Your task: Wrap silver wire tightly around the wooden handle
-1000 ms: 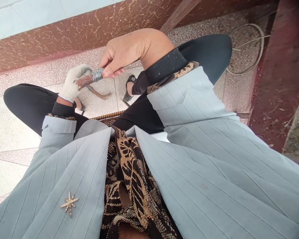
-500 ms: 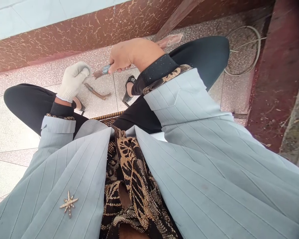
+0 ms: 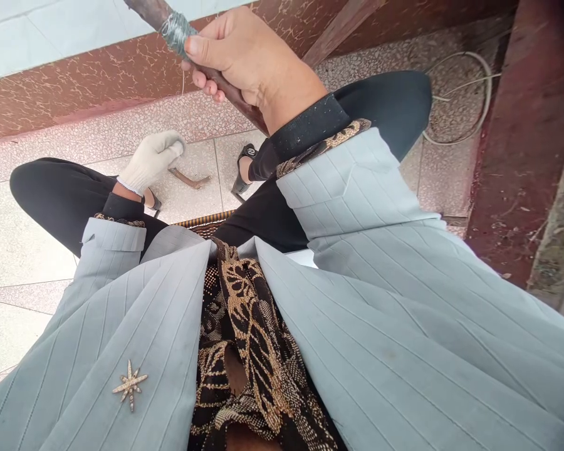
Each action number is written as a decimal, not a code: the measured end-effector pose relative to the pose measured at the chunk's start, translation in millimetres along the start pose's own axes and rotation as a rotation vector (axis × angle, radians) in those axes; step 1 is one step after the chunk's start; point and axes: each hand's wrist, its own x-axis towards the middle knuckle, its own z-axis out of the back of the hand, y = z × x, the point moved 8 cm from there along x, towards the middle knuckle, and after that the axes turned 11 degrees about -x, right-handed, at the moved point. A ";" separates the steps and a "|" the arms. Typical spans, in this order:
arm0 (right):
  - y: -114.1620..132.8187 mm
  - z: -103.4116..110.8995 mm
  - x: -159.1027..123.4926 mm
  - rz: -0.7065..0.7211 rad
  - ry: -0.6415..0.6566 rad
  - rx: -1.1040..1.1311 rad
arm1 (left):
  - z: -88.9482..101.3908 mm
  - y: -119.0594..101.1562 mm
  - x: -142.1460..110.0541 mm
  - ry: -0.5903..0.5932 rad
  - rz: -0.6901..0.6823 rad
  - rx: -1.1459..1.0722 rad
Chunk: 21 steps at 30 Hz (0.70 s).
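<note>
One woody stick (image 3: pixel 149 11), strand-wound, gripped in your right hand (image 3: pixel 244 57). One bent twig (image 3: pixel 191 181); beside it, your knit-gloved left hand (image 3: pixel 153 158), curled; can't tell whether holding.

The single camera sits on the person's head, above the jacket (image 3: pixel 380 326), and it looks forward and steeply down. The jacket is very near to the lens; beyond it, the view reaches the left hand (image 3: pixel 151 160), right hand (image 3: pixel 251 56), floor (image 3: pixel 23 235) and wall (image 3: pixel 75 84).
</note>
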 end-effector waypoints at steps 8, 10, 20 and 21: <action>-21.2 2.5 5.9 -0.237 0.121 -1.021 | 2.4 -11.1 -4.4 -0.039 -0.047 0.035; -37.1 -11.5 4.2 -0.268 0.350 -1.186 | 7.2 -8.2 -3.3 -0.077 -0.047 0.031; -15.0 -38.5 -18.8 0.040 0.709 -0.560 | 30.2 12.4 0.7 -0.244 0.040 0.095; -3.7 -30.9 -15.3 0.093 0.573 -0.453 | 27.6 10.7 0.9 -0.228 0.040 0.087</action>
